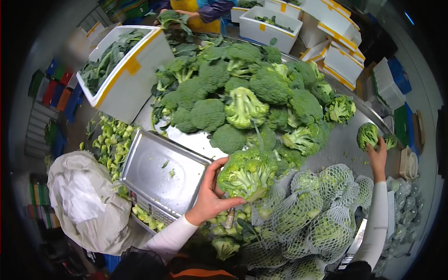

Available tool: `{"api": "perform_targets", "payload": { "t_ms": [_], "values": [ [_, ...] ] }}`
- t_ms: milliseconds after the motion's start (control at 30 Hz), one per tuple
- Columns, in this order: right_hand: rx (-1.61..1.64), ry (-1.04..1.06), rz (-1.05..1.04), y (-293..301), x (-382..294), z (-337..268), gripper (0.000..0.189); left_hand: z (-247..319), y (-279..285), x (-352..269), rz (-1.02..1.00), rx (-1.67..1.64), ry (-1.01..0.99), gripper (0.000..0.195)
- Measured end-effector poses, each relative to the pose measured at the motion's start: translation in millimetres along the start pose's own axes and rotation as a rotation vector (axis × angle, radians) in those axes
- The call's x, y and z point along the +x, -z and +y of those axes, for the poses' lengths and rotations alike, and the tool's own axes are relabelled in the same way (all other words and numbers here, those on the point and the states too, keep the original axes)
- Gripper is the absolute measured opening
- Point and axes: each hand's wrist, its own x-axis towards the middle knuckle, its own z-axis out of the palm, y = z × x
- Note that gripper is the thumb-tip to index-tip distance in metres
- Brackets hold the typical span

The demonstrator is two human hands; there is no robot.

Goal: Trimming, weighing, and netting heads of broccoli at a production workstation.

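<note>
My left hand grips a trimmed broccoli head, its pale cut stems turned towards me. Out to the right, my right hand has its fingers around a smaller broccoli piece. Another small green piece lies just beside those fingers. Beyond my left hand, a large heap of broccoli heads covers the middle of the metal table. Several broccoli heads in white foam netting are piled between my forearms. A shallow metal tray with a few green scraps sits left of my left hand.
A white foam box of leaves is tilted at far left. Stem offcuts and a pale sack lie at left. Another person's hand handles broccoli across the table. More foam boxes stand behind; a metal rim edges the table.
</note>
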Motion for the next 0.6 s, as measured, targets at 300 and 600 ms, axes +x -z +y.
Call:
{"api": "perform_targets", "payload": {
  "t_ms": [300, 600],
  "values": [
    [1.169, -0.508, -0.564, 10.1, -156.6, -265.8, 0.037, 37.2, 101.0, -64.6, 0.067, -0.368, 0.048, 0.082],
    [1.417, -0.821, -0.979, -137.8, -289.3, -405.3, 0.038, 86.4, 230.4, -99.9, 0.284, -0.799, 0.323, 0.051]
  ]
}}
